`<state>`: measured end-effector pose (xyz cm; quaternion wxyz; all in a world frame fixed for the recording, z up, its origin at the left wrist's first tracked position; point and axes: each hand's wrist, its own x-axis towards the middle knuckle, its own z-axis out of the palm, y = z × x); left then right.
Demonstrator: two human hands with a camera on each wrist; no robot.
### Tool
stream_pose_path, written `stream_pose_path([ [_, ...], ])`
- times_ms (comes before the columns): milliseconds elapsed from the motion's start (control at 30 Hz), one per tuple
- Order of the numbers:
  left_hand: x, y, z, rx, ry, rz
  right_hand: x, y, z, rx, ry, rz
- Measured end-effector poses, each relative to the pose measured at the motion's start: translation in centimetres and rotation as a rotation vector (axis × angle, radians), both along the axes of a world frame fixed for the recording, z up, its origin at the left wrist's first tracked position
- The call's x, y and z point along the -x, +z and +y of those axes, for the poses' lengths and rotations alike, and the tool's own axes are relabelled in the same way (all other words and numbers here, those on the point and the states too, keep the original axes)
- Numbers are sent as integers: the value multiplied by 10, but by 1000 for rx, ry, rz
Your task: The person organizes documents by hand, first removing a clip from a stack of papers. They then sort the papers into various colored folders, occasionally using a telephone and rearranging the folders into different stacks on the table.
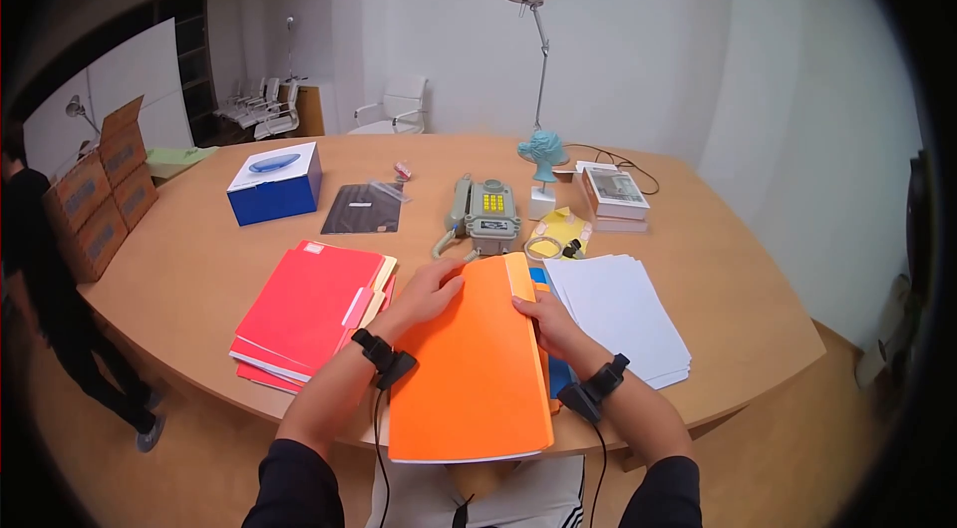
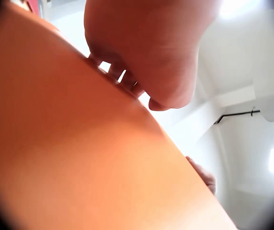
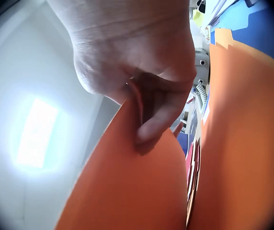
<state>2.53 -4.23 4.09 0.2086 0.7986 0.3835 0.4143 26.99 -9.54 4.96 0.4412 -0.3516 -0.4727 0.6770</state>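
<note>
R hand [image 1: 543, 322] pinches the orange folder [image 1: 469, 368] by its R edge, toward the far end: thumb on the top face, fingers curled against the underside per the R wrist view. L hand [image 1: 427, 295] isn't pinching; its fingers lie extended at the far L corner. Folder's right in front of the person, near end reaching the near edge of the table [image 1: 743, 274], btwn the red stack [image 1: 309, 304] & the white paper [image 1: 623, 319]; blue folders [image 1: 560, 380] show just beside/under its R side. R wrist view has a 2nd orange surface below the held one; separate folder or back cover, can't tell.

Handling: looks like thin card, so prob. light, flexible, a bit springy; it curves near the R hand. Matte face suggests OK friction, not v. slippery. Pale edge at the near end looks like paper inside, which could slide out if tilted. Won't break, but prob. creases & dog-ears easily.

Where to hold: both long edges, approx. midway, thumbs on top, fingers flat underneath to spread the load. One-edge pinch alone would prob. let the other side sag or the cover flop open. Keep it level; avoid squeezing corners, esp. w/ fingertips.
</note>
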Motion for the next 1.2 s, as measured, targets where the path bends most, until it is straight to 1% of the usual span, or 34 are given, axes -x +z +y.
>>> stream_pose_path([
  [33,1,-5,1,85,-25,-143,-1,-1,1,17,-7,16],
  [67,2,-13,4,89,-28,-146,-2,-2,1,20,-10,14],
  [100,3,-22,9,103,-66,-284,-1,-3,2,14,-33,5],
  [133,2,-22,8,117,-103,-423,1,-2,1,8,-55,-5],
  [267,2,-28,0,210,-56,-371,10,4,-9,29,-115,-24],
  [333,0,-35,2,260,-62,-508,16,7,-13,37,-158,-29],
  [367,1,-38,4,266,-59,-511,18,6,-13,44,-157,-32],
  [433,3,-41,8,298,-123,-811,19,5,-14,-35,-147,-63],
  [467,4,-40,7,320,-45,-887,20,5,-14,-31,-148,-66],
  [500,6,-41,11,324,-45,-888,20,3,-14,-56,-162,-100],
  [567,16,-54,29,373,-187,-1174,20,0,-11,-82,-179,-135],
  [600,23,-60,39,358,-91,-1200,19,-2,-9,-82,-177,-149],
  [633,26,-49,35,360,-93,-1200,18,-5,-7,-82,-175,-164],
  [700,33,-21,19,438,-11,-1333,13,-20,5,-98,-183,-204],
  [733,48,-36,34,350,-96,-1285,10,-26,10,-116,-187,-243],
  [767,65,-52,50,284,86,-1063,7,-28,12,-116,-187,-245],
  [833,88,-77,73,30,-644,-1263,-1,-26,17,-273,-187,-562],
  [867,92,-75,67,30,-644,-1262,-4,-15,13,-273,-187,-561],
  [933,102,-68,50,151,-642,-1348,-13,5,9,-618,-213,-1026],
  [967,107,-64,39,211,-637,-1393,-20,9,16,-618,-210,-1027],
  [1033,111,-61,25,328,-626,-1488,-38,11,39,-600,-231,-1159],
  [1067,111,-64,27,325,-623,-1495,-48,10,53,-602,-224,-1165],
  [1133,108,-71,33,241,-373,-1557,-67,3,83,-813,-246,-1316],
  [1167,109,-72,34,239,-372,-1562,-73,3,93,-815,-243,-1319],
  [1200,119,-76,25,248,-345,-1509,-78,3,104,-848,-158,-1431],
])
